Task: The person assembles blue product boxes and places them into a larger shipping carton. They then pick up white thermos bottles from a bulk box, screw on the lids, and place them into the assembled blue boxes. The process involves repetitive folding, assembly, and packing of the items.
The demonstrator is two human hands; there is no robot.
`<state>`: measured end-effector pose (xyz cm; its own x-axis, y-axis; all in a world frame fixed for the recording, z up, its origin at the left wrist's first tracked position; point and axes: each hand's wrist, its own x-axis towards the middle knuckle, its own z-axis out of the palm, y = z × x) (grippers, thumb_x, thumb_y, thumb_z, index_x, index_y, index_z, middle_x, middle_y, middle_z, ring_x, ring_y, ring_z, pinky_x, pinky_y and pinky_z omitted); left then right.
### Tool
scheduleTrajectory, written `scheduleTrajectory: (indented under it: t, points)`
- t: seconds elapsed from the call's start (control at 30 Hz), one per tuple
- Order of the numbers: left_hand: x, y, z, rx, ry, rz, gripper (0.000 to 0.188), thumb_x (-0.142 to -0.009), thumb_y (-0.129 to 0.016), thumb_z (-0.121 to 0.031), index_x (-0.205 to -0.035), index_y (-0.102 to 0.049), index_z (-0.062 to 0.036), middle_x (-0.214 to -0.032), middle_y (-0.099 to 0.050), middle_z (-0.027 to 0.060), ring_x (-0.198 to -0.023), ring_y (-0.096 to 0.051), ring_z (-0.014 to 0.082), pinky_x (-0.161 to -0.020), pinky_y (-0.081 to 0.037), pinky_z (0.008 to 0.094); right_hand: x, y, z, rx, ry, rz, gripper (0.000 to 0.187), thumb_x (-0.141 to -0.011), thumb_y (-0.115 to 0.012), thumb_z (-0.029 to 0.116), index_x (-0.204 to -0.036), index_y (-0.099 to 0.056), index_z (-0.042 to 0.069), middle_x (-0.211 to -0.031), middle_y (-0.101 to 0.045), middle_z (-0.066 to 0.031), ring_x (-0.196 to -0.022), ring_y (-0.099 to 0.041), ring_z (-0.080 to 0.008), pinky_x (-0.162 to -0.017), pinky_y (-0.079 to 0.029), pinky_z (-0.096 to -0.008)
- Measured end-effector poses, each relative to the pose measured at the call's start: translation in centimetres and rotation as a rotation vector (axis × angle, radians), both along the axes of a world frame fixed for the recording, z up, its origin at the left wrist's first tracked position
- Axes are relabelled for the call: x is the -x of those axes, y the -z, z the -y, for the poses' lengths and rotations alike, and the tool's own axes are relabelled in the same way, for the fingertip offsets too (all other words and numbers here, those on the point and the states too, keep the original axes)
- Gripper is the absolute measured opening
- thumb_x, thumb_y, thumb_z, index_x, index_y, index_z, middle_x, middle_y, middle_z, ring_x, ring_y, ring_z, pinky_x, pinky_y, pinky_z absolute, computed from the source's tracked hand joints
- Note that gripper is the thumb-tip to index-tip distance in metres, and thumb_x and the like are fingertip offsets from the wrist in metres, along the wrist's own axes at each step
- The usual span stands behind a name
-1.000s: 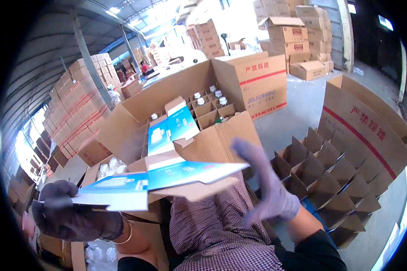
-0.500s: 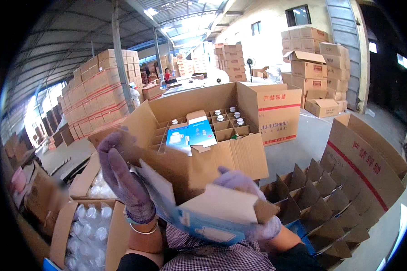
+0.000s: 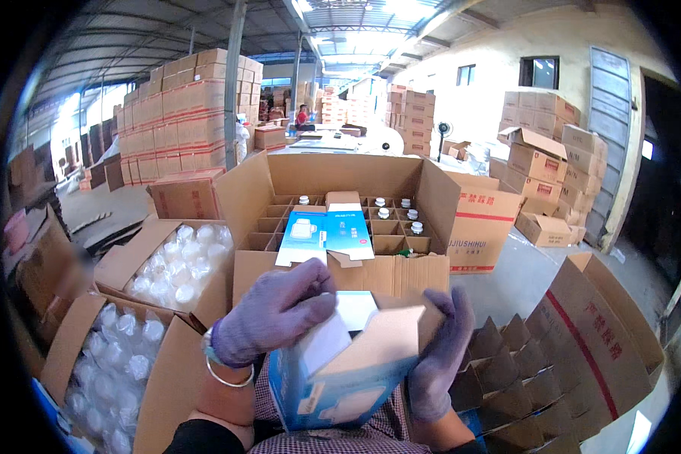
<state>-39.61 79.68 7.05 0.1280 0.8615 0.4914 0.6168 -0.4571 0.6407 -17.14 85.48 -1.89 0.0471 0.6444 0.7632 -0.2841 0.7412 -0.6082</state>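
A blue printed carton (image 3: 348, 397) stands in front of my body, squared up, with its pale inner flaps raised at the top. My left hand (image 3: 280, 310), in a grey-purple glove, is closed at the carton's upper left edge, fingers curled by a white flap. On the other side my right hand (image 3: 443, 359), gloved alike, lies against the carton, its fingers stretched upward beside a brown flap. Just beyond is a large open box (image 3: 340, 175) with cardboard dividers and several white-capped bottles (image 3: 383, 213). Blue cartons (image 3: 304, 233) lie across its dividers.
At the left, two open boxes hold clear plastic-wrapped pieces (image 3: 181, 265) and similar pieces (image 3: 117, 371). A divider grid (image 3: 514, 378) and an open box (image 3: 594, 344) stand at the right. Stacked boxes (image 3: 178, 113) and a distant person (image 3: 303, 117) are behind.
The carton has gone from a flattened, slanted shape to a squared upright one. My left hand has come from the outer left onto its top edge. My right hand has turned fingers-up; the view has shifted.
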Motion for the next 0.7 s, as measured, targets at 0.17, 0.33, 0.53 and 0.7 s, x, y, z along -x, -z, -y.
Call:
scheduleTrajectory:
  t: [0.17, 0.33, 0.53, 0.7]
  points:
    - [-0.3, 0.5, -2.5, 0.019, 0.000, -0.092, 0.031, -0.093, -0.060, -0.027, -0.114, -0.060, -0.0049, -0.073, -0.061, 0.0082, -0.067, -0.059, 0.0178, -0.064, -0.048, 0.0348, -0.9, 1.2, -1.6, -0.411, 0.108, 0.442, 0.106, -0.060, -0.095, 0.039, -0.142, -0.038, 0.005, -0.131, -0.048, -0.0217, -0.116, -0.054, -0.0357, -0.097, -0.046, -0.0465]
    - [2.0, 1.5, -3.5, 0.141, 0.068, -0.119, 0.039, -0.084, -0.072, -0.032, -0.112, -0.064, -0.0059, -0.081, -0.070, 0.0158, -0.073, -0.069, 0.0292, -0.068, -0.053, 0.0368, 2.0, 1.0, -0.8, -0.524, 0.144, 0.498, 0.087, -0.065, -0.092, 0.043, -0.137, -0.054, 0.014, -0.125, -0.052, -0.0230, -0.111, -0.059, -0.0400, -0.089, -0.053, -0.0503]
    - [-0.4, 4.2, -5.0, -0.467, -0.262, -0.127, 0.035, -0.086, -0.069, -0.017, -0.117, -0.060, -0.0047, -0.107, -0.063, 0.0199, -0.100, -0.064, 0.0376, -0.085, -0.052, 0.0425, 1.0, -2.5, -1.4, -0.315, 0.313, 0.971, 0.088, -0.069, -0.078, 0.066, -0.136, -0.058, 0.012, -0.140, -0.040, -0.0283, -0.116, -0.058, -0.0429, -0.095, -0.052, -0.0495]
    - [1.0, 7.6, -4.8, -0.459, -0.357, 0.246, 0.029, -0.089, -0.068, -0.017, -0.115, -0.062, -0.0036, -0.110, -0.063, 0.0145, -0.102, -0.063, 0.0269, -0.088, -0.050, 0.0374, 0.1, -3.8, -2.1, -0.374, -0.005, 1.231, 0.071, -0.073, -0.075, 0.062, -0.125, -0.068, 0.015, -0.119, -0.063, -0.0175, -0.110, -0.061, -0.0349, -0.097, -0.047, -0.0443]
